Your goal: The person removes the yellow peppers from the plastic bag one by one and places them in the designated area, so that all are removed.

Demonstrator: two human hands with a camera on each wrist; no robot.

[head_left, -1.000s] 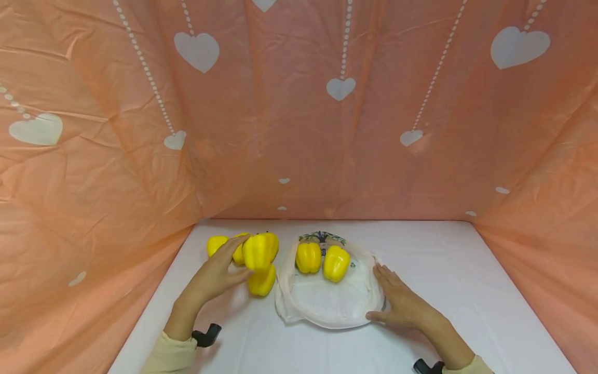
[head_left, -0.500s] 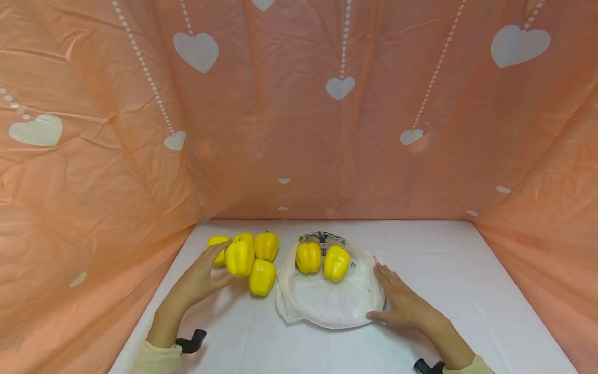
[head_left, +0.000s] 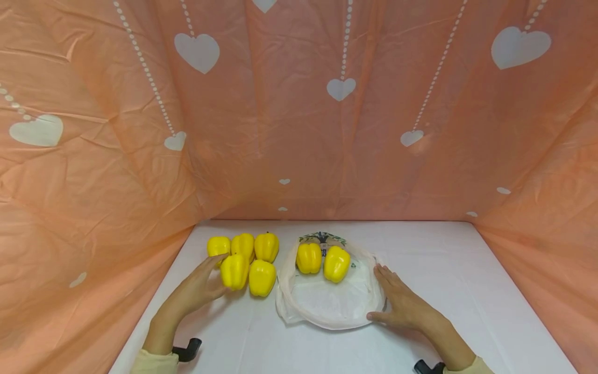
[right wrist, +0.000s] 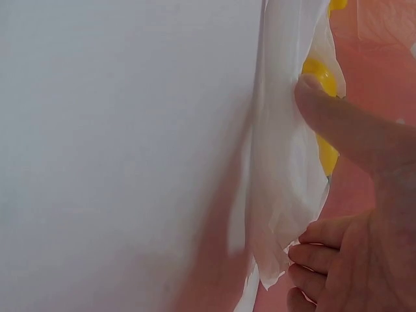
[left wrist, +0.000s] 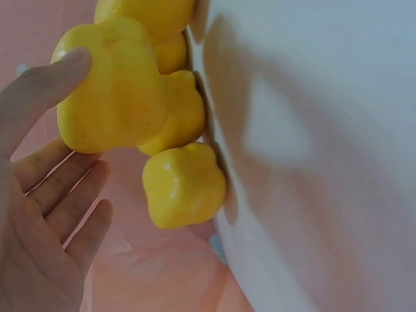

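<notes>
My left hand (head_left: pixel 198 287) pinches a yellow bell pepper (head_left: pixel 234 271) at the front of a cluster. In the left wrist view the thumb lies on the near side of this pepper (left wrist: pixel 110 91), with fingers on the far side. Several more yellow bell peppers (head_left: pixel 262 278) stand beside and behind it. My right hand (head_left: pixel 399 301) touches the right rim of a white plastic bag (head_left: pixel 334 323), thumb and straight fingers spread. In the right wrist view the thumb lies along the upright bag wall (right wrist: pixel 286 143). Two yellow bell peppers (head_left: pixel 336 264) lie inside the bag towards its back.
A white table (head_left: pixel 280 353) carries everything. An orange curtain with white hearts (head_left: pixel 317 156) rises behind it and on both sides. Black camera mounts (head_left: pixel 189 350) are on both wrists. The bag's back shows a printed green tree design (head_left: pixel 322 238).
My left hand has moved left and towards me with the pepper, away from the bag side, lowering it at the cluster's front. My right hand and the bag have stayed put.
</notes>
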